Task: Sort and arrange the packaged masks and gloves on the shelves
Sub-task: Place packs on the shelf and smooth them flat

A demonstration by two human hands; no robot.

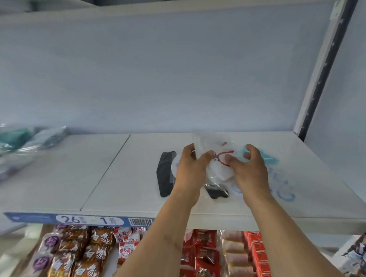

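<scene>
Both hands meet over the right half of the white shelf (124, 174), working on one clear packet holding a white mask with red ear loops (219, 166). The left hand (190, 170) grips the packet's left side, thumb curled over the front and fingers (189, 150) wrapped behind the clear film that sticks up at the far edge. The right hand (250, 170) pinches the packet's right side, its thumb pressed on the mask by the red loop and its fingers curled at the far right. The packet sits between the two hands, just above the shelf surface.

A black mask (165, 175) lies flat on the shelf just left of the left hand. A smaller dark packet (216, 192) lies near the front edge, below the held packet. A packet with teal print (269, 161) lies under and right of the right hand. Blurred packets (21, 141) are piled at the shelf's far left. Snack packs (82, 258) fill the lower shelf.
</scene>
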